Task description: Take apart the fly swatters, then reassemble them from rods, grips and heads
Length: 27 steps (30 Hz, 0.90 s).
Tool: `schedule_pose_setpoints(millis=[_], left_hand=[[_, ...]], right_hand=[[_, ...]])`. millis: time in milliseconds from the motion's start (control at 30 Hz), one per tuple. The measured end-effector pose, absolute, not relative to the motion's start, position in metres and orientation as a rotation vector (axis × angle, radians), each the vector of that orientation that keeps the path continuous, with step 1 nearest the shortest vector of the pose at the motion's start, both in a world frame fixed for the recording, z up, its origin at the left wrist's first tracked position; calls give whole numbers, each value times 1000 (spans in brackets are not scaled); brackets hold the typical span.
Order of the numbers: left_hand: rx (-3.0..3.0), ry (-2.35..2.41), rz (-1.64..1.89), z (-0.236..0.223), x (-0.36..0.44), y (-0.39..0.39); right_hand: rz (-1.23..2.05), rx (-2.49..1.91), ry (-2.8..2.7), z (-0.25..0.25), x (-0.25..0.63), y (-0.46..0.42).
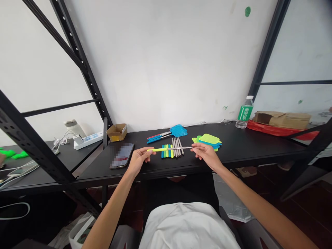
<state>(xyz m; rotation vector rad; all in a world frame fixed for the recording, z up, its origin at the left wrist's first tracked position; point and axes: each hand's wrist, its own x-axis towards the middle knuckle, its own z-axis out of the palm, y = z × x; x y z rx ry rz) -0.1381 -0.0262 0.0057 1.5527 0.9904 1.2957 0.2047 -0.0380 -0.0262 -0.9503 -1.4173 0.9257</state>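
Between my two hands a yellow handle [159, 150] and a silver telescopic rod [180, 148] form one straight line, level above the table. My left hand [140, 157] pinches the handle's outer end. At the other end, my right hand [206, 155] pinches the rod's tip. Beneath them lies a row of blue, green and yellow handles [166, 152], and beside it several loose grey rods [177, 144]. Green and blue fly swatter heads [210, 139] are stacked just beyond my right hand. Whole fly swatters [178, 130] with blue heads rest farther back.
Left of my hands lies a phone [123, 155], with a small open cardboard box [116, 132] behind it. A water bottle [245, 112] stands at the back right near a brown carton [282, 119] on red plastic. Black shelf posts [85, 69] rise at both sides. A power strip [89, 139] lies left.
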Motion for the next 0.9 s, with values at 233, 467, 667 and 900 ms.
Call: schedule_pose_setpoints(millis=[233, 467, 667, 900], left_hand=[[1588, 996, 1250, 7, -137, -28], [1557, 972, 1262, 5, -138, -26], [1557, 973, 1255, 7, -137, -28], [1531, 961, 1281, 6, -138, -26]], right_hand=[[918, -932, -1407, -26, 204, -38], [837, -986, -1469, -26, 204, -39], [829, -992, -1519, -24, 202, -41], [878, -1003, -1505, -24, 202, -41]])
